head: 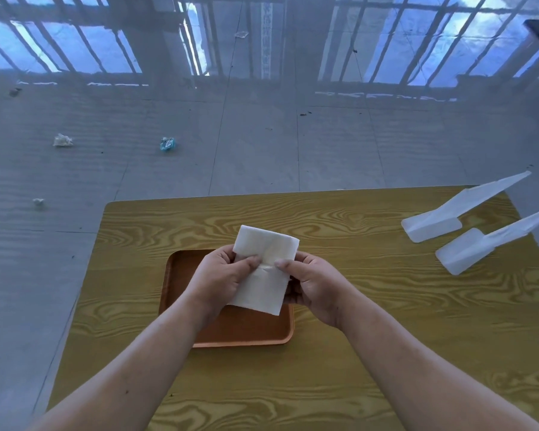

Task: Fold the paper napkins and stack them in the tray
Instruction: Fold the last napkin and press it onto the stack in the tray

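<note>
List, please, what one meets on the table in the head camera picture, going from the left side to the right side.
Left hand → white napkin, held by both hands above the orange tray → right hand → two white plastic pieces at the table's far right.

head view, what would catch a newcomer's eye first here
A white napkin held up by the left hand and right hand over an orange-brown tray at the middle of a yellow wood-grain table. Next, two white plastic pieces at the table's far right corner.
</note>
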`<action>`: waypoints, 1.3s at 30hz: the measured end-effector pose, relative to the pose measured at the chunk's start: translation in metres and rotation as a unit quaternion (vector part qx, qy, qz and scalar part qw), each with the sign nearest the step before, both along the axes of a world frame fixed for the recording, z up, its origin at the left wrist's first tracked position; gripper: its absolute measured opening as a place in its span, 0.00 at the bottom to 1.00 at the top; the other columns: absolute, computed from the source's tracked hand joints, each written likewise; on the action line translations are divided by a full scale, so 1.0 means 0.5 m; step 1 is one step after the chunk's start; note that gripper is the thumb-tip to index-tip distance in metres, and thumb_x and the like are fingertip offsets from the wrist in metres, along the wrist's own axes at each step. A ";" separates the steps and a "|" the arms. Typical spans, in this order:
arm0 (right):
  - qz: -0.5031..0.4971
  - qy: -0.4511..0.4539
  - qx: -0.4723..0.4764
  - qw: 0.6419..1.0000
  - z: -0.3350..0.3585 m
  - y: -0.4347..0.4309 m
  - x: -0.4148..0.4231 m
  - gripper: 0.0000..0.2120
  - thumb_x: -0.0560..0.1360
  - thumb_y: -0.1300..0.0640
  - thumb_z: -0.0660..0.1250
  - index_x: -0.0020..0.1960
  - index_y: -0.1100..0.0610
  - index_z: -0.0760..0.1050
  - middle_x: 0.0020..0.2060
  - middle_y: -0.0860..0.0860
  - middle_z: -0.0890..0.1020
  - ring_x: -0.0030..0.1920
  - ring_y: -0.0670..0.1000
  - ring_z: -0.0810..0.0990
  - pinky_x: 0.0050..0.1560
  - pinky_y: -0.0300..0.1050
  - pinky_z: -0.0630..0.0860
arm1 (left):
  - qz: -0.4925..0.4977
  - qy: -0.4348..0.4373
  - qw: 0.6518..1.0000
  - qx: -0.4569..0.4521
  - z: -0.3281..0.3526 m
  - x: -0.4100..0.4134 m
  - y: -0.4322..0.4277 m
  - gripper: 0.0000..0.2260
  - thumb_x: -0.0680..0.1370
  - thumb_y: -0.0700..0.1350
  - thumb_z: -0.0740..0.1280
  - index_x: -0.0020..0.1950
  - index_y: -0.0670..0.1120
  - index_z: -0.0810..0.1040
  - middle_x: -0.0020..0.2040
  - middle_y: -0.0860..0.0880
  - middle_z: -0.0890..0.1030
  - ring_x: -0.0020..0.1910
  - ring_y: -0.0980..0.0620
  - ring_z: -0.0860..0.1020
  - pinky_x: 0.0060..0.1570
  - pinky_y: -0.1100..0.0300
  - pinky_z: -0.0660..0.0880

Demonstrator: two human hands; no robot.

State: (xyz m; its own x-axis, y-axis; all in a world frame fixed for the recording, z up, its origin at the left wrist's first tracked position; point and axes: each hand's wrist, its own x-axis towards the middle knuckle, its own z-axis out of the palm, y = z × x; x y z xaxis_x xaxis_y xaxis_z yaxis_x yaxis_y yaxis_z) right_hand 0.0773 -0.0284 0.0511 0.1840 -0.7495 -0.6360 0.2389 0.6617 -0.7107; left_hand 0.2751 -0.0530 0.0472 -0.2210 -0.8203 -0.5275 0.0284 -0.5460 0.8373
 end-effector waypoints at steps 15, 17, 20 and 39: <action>0.004 -0.031 0.013 0.999 -0.025 -0.042 0.088 0.18 0.79 0.67 0.56 0.43 0.57 0.83 0.41 0.54 0.85 0.33 0.50 0.81 0.32 0.43 0.77 | 0.043 0.040 0.995 0.077 -0.023 0.122 -0.006 0.17 0.79 0.50 0.60 0.44 0.47 0.89 0.45 0.45 0.86 0.41 0.49 0.84 0.39 0.53 0.80; 0.009 -0.036 0.016 0.999 -0.034 -0.043 0.098 0.15 0.78 0.58 0.59 0.45 0.57 0.84 0.41 0.53 0.84 0.37 0.51 0.82 0.35 0.44 0.78 | 0.046 0.069 0.992 0.097 -0.031 0.136 -0.004 0.23 0.80 0.59 0.59 0.46 0.45 0.89 0.45 0.44 0.87 0.41 0.48 0.85 0.40 0.53 0.81; 0.046 0.022 -0.004 0.999 -0.053 -0.041 0.117 0.10 0.76 0.61 0.67 0.54 0.54 0.84 0.43 0.54 0.82 0.41 0.53 0.81 0.35 0.44 0.77 | 0.024 0.006 0.998 0.058 -0.048 0.145 0.000 0.09 0.80 0.49 0.70 0.52 0.45 0.87 0.47 0.43 0.86 0.40 0.50 0.85 0.37 0.56 0.82; 0.284 0.559 -0.350 0.696 -0.193 0.010 0.173 0.21 0.76 0.56 0.68 0.68 0.54 0.76 0.62 0.53 0.78 0.63 0.56 0.74 0.68 0.51 0.71 | -0.261 -0.490 0.775 -0.300 -0.203 0.188 0.041 0.22 0.77 0.56 0.70 0.70 0.51 0.77 0.75 0.50 0.74 0.74 0.46 0.70 0.73 0.49 0.69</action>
